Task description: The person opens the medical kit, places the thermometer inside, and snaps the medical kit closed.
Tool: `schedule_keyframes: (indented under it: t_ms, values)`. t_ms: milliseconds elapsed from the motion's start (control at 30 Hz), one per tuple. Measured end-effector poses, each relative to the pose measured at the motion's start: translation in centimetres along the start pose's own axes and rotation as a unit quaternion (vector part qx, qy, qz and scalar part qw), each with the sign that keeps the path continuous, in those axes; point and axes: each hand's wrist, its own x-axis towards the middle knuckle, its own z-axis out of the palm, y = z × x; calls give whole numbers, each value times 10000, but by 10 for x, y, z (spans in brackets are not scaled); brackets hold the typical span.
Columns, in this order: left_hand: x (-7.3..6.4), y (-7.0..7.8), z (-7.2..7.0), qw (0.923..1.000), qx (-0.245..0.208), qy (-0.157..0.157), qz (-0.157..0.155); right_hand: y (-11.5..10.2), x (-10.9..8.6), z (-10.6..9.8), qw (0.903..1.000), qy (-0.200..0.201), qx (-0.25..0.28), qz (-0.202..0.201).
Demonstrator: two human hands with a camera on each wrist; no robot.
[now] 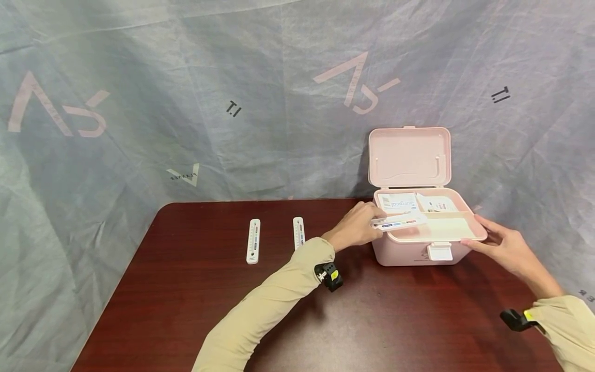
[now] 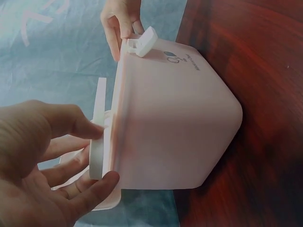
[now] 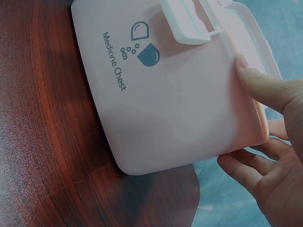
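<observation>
A pink medicine chest [image 1: 404, 254] stands at the table's right with its lid [image 1: 409, 157] raised. My left hand [image 1: 355, 227] pinches a white thermometer [image 1: 401, 222] over the chest's front left part; in the left wrist view, the thumb presses one face of this thermometer [image 2: 96, 153]. At the chest's right front corner, my right hand [image 1: 504, 248] grips the rim, its thumb on the front edge and fingers round the side in the right wrist view. Two more white thermometers, one [image 1: 253, 241] farther left and one [image 1: 298, 232] partly behind my left sleeve, lie on the table.
Inside the chest, a packet marked "Surgical" [image 1: 398, 202] and another white packet [image 1: 437, 203] fill the rear compartments. The white front latch [image 1: 439, 251] hangs unfastened. A grey cloth [image 1: 279, 129] hangs behind the dark red table [image 1: 195, 289].
</observation>
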Motion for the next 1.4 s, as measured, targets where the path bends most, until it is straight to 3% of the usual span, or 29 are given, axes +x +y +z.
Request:
schedule_keyframes:
  t_ms: [767,1100,1400]
  values:
    - [22,14,7,9984,306,-83,465,-1,0,-1,10000,22,-34,18]
    - [27,17,15,9983,417,-100,405,0,0,-1,10000,24,-17,-17]
    - [35,19,21,9958,587,-53,701,0,1,-2,10000,46,-72,-13]
